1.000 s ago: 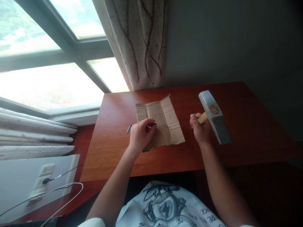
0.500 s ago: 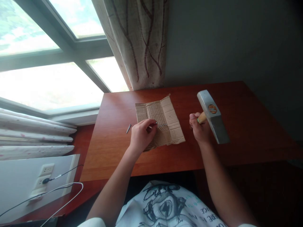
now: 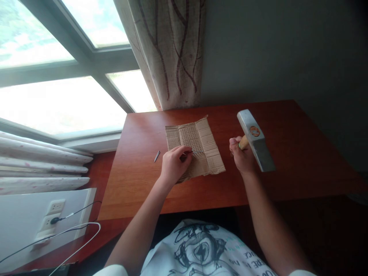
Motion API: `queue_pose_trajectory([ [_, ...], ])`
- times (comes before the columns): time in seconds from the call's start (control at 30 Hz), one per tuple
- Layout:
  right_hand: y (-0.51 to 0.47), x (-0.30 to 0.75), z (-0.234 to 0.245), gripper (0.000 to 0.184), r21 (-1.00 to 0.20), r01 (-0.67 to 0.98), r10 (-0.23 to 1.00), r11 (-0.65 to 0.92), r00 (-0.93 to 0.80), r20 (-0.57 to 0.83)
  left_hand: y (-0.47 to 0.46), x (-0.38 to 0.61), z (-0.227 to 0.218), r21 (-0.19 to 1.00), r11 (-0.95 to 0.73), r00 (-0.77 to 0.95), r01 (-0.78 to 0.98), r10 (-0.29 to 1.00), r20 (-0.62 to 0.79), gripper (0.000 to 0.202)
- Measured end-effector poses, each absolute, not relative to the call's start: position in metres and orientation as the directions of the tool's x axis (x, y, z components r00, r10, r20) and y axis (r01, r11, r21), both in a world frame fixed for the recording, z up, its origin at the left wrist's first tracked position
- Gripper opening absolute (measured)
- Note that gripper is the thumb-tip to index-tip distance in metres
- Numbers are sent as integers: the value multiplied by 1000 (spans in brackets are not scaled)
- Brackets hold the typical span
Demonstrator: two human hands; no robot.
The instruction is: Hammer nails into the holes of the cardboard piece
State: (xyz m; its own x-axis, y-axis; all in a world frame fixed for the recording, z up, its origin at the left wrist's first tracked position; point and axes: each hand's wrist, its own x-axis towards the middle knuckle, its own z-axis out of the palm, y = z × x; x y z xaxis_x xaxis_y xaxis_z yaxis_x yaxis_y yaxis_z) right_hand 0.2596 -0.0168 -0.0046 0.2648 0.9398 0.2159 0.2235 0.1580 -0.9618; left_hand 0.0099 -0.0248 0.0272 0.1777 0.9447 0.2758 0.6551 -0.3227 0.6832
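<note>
My left hand (image 3: 174,164) rests over the lower left part of a piece of brown cardboard (image 3: 212,147), thumb and fingertips pinched together on a small nail that is mostly hidden. The cardboard lies creased on the table, with a grid of small holes in its middle. A row of thin shiny nails (image 3: 198,153) shows along the grid's lower edge, just right of my fingertips. Wrapped round the wooden handle of a hammer (image 3: 257,142), my right hand (image 3: 242,158) holds it raised right of the cardboard, its big metal head tilted.
A few loose nails (image 3: 156,156) lie left of the cardboard on the reddish wooden table (image 3: 135,180). A window and curtain (image 3: 178,50) stand behind and to the left. Cables (image 3: 96,230) and a wall socket (image 3: 56,207) are at the lower left.
The hammer head has shifted slightly left and its tilt has changed a little. My left hand has moved slightly right, its fingertips still pinched over the cardboard.
</note>
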Motion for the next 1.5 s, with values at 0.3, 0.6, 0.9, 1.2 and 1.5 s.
queue_pose_trajectory([
  [0.3,-24,273,26,38,-817,535,966,216,6,259,-25,9,26,709,-330,173,623,942,287,8],
  [0.6,-45,272,84,44,-624,725,946,294,-316,79,-25,7,23,713,-332,172,617,941,290,7],
  [0.9,-58,261,109,40,-279,890,927,360,-375,-4,-24,6,23,691,-336,183,641,940,287,7],
  [1.2,-61,258,106,41,-247,905,933,346,-360,-13,-25,6,24,649,-331,200,685,942,269,9],
  [1.5,-61,262,91,41,-277,904,938,325,-345,-25,-24,4,30,686,-327,218,650,945,245,8],
])
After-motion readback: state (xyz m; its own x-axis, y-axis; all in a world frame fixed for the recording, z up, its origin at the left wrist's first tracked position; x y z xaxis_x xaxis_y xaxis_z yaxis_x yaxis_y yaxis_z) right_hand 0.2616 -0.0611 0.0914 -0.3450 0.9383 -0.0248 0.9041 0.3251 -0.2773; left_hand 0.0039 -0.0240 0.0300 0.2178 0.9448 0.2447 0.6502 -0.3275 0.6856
